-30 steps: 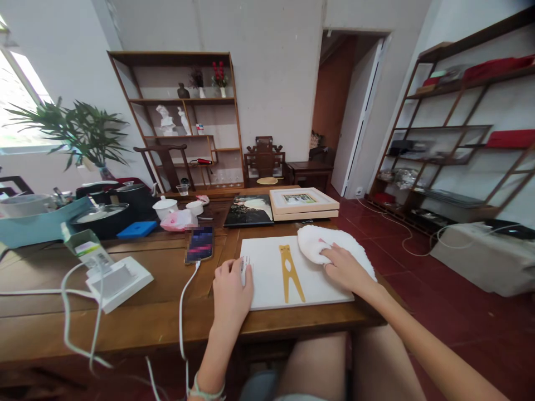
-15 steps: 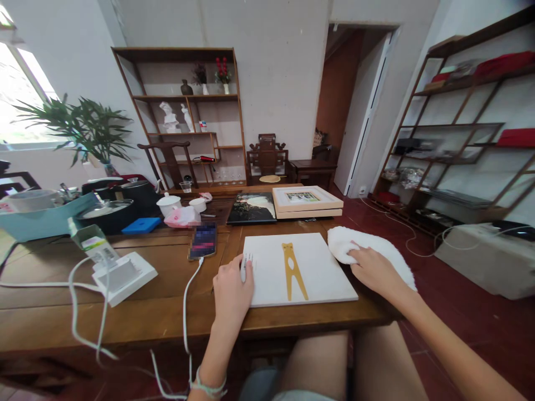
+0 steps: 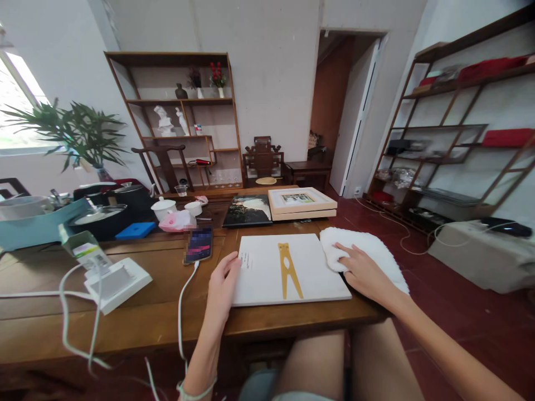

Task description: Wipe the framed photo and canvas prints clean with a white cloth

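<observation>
- Left hand (image 3: pixel 224 281): loosely curved, fingers close together, at the left edge of the white board (image 3: pixel 261 278).
- Right hand (image 3: pixel 361 270): on the white cloth (image 3: pixel 382 250), forefinger reaching forward, other fingers bent; I cannot tell whether they pinch a fold or only press.
- The cloth lies bunched just beside the board's right edge, at the right end of the table (image 3: pixel 167 295).
- The board lies flat near the front edge, a yellow cat figure (image 3: pixel 288 273) with long legs on its face.
- Left of the board: a phone (image 3: pixel 199 246), plugged into a white cable (image 3: pixel 180 312).
- Farther left: an opened white box (image 3: pixel 119 284).
- Beyond the board: a dark picture (image 3: pixel 246 210), right next to pale frames (image 3: pixel 303 203) stacked flat.
- Back left: a pink packet (image 3: pixel 178 221), a lidded white cup (image 3: pixel 164 208), and a blue block (image 3: pixel 136 230).
</observation>
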`<state>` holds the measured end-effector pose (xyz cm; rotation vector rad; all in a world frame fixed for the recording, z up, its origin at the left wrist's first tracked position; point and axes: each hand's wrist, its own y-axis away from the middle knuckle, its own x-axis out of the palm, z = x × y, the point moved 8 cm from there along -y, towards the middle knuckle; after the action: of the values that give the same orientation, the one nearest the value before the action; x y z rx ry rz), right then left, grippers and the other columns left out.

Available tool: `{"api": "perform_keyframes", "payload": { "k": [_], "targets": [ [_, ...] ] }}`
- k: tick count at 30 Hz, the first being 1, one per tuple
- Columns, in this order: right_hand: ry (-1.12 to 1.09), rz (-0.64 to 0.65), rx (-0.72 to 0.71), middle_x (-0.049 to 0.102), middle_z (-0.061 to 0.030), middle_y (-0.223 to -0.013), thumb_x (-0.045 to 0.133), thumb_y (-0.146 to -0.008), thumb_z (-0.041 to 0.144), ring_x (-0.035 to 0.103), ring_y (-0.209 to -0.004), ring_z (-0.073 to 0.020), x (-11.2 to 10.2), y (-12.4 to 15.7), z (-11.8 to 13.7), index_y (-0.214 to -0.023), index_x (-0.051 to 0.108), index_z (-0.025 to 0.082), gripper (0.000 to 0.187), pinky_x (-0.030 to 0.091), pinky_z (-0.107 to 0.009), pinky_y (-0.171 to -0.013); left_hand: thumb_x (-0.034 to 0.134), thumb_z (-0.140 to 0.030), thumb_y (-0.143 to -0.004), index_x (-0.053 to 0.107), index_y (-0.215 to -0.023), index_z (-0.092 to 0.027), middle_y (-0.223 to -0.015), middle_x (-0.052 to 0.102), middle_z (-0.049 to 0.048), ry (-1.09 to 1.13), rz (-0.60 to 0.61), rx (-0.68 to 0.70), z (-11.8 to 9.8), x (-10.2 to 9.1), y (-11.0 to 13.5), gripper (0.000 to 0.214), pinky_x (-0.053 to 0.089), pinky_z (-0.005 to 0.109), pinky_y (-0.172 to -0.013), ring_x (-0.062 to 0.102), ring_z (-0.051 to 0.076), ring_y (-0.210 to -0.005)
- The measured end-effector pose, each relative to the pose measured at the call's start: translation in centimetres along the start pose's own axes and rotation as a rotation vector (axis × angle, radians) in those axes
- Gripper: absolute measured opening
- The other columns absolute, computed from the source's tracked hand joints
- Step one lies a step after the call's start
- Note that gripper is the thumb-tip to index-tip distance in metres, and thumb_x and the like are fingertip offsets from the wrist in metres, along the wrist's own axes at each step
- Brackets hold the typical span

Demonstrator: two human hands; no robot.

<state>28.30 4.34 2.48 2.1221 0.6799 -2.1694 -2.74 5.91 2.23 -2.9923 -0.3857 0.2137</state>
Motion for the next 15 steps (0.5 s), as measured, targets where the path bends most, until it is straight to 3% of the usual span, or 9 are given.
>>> {"api": "perform_keyframes", "payload": {
  "k": [4, 7, 11, 13, 15],
  "targets": [
    [-0.002, -0.037, -0.007, 0.051, -0.0203, -0.126, 0.036, -0.064, 0.001, 0.039, -0.124, -0.0251, 0.1, 0.2, 0.1, -0.083, 0.065, 0.010, 0.035, 0.025, -0.046, -0.103, 0.065, -0.036, -0.067, 0.060, -0.104, -0.010, -0.113, 0.063, 0.0127, 0.369, 0.050, -0.110, -0.7, 0.4, 0.6, 0.045, 0.048, 0.029, -0.078, 0.060, 0.024, -0.100],
    [-0.021, -0.071, 0.000, 0.050, -0.0161, -0.128, 0.037, -0.063, 0.001, 0.041, -0.122, -0.0240, -0.1, 0.3, -0.2, -0.084, 0.064, 0.013, 0.036, 0.027, -0.046, -0.103, 0.067, -0.033, -0.067, 0.055, -0.113, -0.013, -0.118, 0.060, 0.0101, 0.500, 0.107, -0.157, -1.8, 0.8, 1.5, 0.052, 0.048, 0.021, -0.070, 0.060, 0.021, -0.099],
    [-0.068, -0.266, 0.132, 0.046, -0.0147, -0.132, 0.039, -0.063, 0.003, 0.040, -0.122, -0.0275, -2.9, 0.9, -0.1, -0.090, 0.063, 0.013, 0.037, 0.029, -0.047, -0.104, 0.064, -0.030, -0.070, 0.048, -0.123, -0.018, -0.122, 0.057, 0.0081, 0.540, 0.118, -0.180, -2.9, 0.9, 2.4, 0.056, 0.049, 0.020, -0.065, 0.062, 0.019, -0.096],
    [-0.139, -0.395, 0.100, 0.038, -0.0108, -0.139, 0.040, -0.061, 0.003, 0.031, -0.128, -0.0283, -5.2, 1.5, 2.1, -0.088, 0.064, 0.015, 0.038, 0.026, -0.047, -0.105, 0.061, -0.032, -0.072, 0.045, -0.125, -0.020, -0.122, 0.057, 0.0079, 0.534, 0.108, -0.178, -3.4, 0.9, 3.0, 0.058, 0.051, 0.023, -0.065, 0.063, 0.020, -0.092],
    [-0.233, -0.413, -0.089, 0.032, -0.0060, -0.142, 0.040, -0.059, 0.002, 0.022, -0.132, -0.0273, -6.7, 1.9, 6.3, -0.082, 0.065, 0.017, 0.037, 0.021, -0.049, -0.107, 0.060, -0.033, -0.072, 0.044, -0.127, -0.022, -0.123, 0.056, 0.0078, 0.528, 0.096, -0.151, -4.1, 0.8, 3.7, 0.058, 0.053, 0.028, -0.069, 0.063, 0.023, -0.095]
  ]
}}
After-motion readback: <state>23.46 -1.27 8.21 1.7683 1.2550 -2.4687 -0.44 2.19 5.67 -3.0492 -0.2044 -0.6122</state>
